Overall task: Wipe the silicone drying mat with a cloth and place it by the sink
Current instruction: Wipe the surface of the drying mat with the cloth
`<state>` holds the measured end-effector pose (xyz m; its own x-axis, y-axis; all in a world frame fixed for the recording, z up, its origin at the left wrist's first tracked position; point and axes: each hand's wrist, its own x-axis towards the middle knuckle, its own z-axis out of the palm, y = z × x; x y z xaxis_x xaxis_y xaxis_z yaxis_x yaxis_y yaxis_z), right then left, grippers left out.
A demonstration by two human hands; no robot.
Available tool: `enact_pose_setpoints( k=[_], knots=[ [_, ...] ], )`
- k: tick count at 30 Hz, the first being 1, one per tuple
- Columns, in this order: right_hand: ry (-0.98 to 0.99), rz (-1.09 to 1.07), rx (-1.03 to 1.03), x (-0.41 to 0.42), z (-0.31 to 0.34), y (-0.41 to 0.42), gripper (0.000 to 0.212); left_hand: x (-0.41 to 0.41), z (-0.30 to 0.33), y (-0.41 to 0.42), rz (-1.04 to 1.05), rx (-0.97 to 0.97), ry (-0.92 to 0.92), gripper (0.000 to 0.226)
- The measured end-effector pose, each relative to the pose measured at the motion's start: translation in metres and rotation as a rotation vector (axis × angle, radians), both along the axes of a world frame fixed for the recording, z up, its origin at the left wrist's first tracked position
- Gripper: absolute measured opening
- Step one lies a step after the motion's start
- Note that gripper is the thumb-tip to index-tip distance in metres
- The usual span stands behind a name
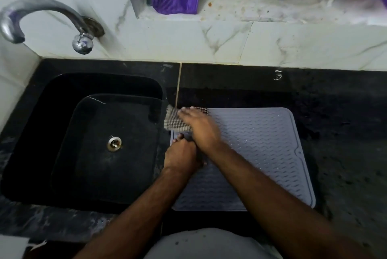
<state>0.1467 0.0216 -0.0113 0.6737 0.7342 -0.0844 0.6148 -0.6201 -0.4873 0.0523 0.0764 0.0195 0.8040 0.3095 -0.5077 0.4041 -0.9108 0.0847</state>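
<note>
Head view: right hand (199, 127) flat on cloth (176, 121) at mat (261, 143) edge; left hand (181, 154) presses mat.

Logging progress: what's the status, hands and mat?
Right hand flat, pressing cloth on mat corner. Left hand steadying mat edge. Nothing in the way.

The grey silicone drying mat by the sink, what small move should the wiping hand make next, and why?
Probably draw the checked cloth rightward across the grey ribbed silicone drying mat. The right hand presses it flat at the mat's far left corner by the black sink, so most of the surface lies unwiped to the right. The left hand rests on the mat's left edge, likely steadying it.
</note>
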Motion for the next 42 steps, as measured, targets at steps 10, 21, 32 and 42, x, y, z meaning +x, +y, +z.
enact_pose_setpoints(
  k=[10, 21, 32, 42],
  knots=[
    [-0.115, -0.026, -0.232, 0.017, -0.020, -0.042, 0.056, 0.022, 0.003, 0.004, 0.062, 0.065, 0.079, 0.077],
    [-0.172, -0.439, -0.203, 0.054, -0.025, -0.161, 0.057, 0.015, 0.012, 0.000, 0.065, 0.072, 0.084, 0.078],
    [-0.010, -0.273, 0.167, 0.010, 0.014, -0.056, 0.049, 0.002, -0.003, 0.010, 0.091, -0.114, -0.251, 0.097],
    [-0.114, 0.011, -0.143, 0.023, -0.020, -0.049, 0.046, 0.015, -0.016, 0.018, 0.037, -0.095, -0.131, 0.143]
  ],
)
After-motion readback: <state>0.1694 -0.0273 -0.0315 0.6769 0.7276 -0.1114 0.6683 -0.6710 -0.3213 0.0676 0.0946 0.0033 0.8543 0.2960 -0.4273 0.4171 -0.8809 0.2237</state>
